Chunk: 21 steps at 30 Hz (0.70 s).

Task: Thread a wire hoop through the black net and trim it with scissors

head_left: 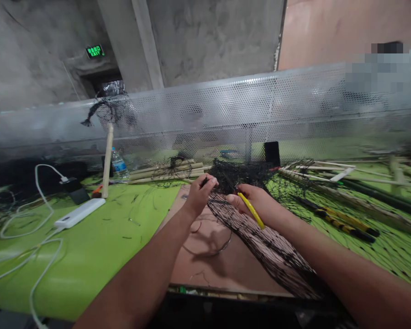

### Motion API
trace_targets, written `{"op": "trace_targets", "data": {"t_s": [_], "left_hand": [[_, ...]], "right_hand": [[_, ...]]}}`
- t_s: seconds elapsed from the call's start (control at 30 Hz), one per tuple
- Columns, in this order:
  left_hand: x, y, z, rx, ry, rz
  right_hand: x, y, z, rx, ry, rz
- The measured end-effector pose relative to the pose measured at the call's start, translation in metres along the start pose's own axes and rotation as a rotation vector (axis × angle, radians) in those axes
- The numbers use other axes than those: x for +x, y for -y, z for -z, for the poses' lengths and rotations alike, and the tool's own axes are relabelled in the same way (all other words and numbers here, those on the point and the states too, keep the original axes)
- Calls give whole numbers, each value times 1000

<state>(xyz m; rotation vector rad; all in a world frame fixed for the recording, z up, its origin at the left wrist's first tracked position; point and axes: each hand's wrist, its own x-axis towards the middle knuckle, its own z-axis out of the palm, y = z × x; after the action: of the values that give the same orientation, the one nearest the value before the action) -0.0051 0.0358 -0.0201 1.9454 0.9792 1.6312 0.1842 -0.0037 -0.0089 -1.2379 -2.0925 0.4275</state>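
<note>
Head view, looking forward and down: a long green work table (85, 269) fills the lower frame, with a perforated metal screen (205, 105) along its far side and a concrete wall (205, 41) bearing a lit green exit sign (95, 51) behind that. Black netting (260, 246) spreads over the table's right side and runs as a dense strip across a brown cardboard sheet (205, 269), gathering into a dark heap just beyond the hands. A white cable (30, 269) loops over the left of the table to a white power bank (79, 213). Bamboo sticks (164, 173) lie bundled at the far edge, beside a plastic water bottle (119, 164) and an upright wooden stick (107, 160). A black phone (272, 153) stands against the screen, and yellow-handled pliers (342, 226) rest on the netting to the right. The right hand (251, 203) is curled closed around a yellow-handled tool (251, 210), its fingers against the netting. The left hand (200, 194) pinches a small dark piece (204, 182) between thumb and fingers, close to the heap; the piece is too small to identify.
</note>
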Motion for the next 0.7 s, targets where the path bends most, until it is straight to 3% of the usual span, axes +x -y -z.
{"op": "trace_targets", "data": {"t_s": [0.23, 0.7], "left_hand": [[-2, -1, -2, 113, 67, -141], [-3, 1, -4, 161, 146, -201]], "right_hand": [[-2, 1, -1, -9, 58, 1], [-4, 0, -4, 23, 73, 32]]}}
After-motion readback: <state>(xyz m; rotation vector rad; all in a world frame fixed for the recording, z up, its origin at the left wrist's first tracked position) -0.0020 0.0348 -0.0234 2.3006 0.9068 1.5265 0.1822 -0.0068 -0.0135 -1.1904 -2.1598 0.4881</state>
